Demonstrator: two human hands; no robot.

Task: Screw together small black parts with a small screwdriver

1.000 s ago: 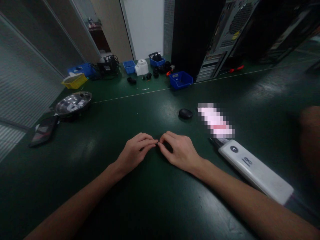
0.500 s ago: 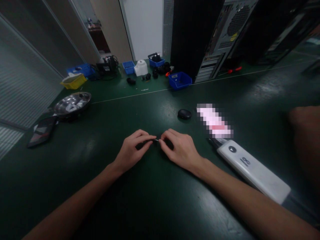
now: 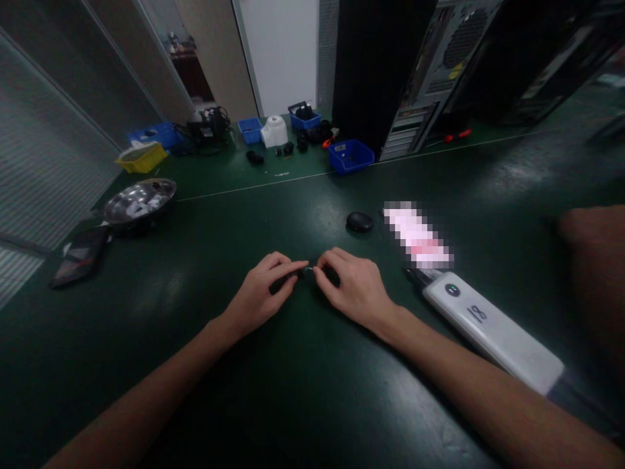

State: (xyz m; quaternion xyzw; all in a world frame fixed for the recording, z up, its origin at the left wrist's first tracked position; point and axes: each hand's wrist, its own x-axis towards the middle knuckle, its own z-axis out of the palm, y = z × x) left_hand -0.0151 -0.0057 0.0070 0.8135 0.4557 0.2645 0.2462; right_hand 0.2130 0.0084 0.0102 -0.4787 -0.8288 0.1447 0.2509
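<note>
My left hand (image 3: 266,286) is closed in a pinch on a small dark piece (image 3: 299,271), mostly covered by the fingers. Facing it, my right hand (image 3: 352,281) has thumb and fingertips pressed together at a tiny light-coloured bit (image 3: 310,268) between the two hands. These pieces are too small and dark to name. Both hands rest low over the green table (image 3: 263,404), fingertips a short gap apart. A rounded black object like a computer mouse or small case (image 3: 360,222) lies just beyond my right hand.
Right of my right forearm lies a white power-bank-like block (image 3: 493,332) marked 18, beside a blurred-out bright screen (image 3: 417,236). A metal bowl (image 3: 163,189) stands at left, blue bin (image 3: 350,157) and computer case (image 3: 410,85) at the back. Another person's arm (image 3: 593,260) is at right.
My fingertips have shifted slightly, the left index finger stretching a little further toward the right hand. The view has moved very slightly; the objects on the table stay put.
</note>
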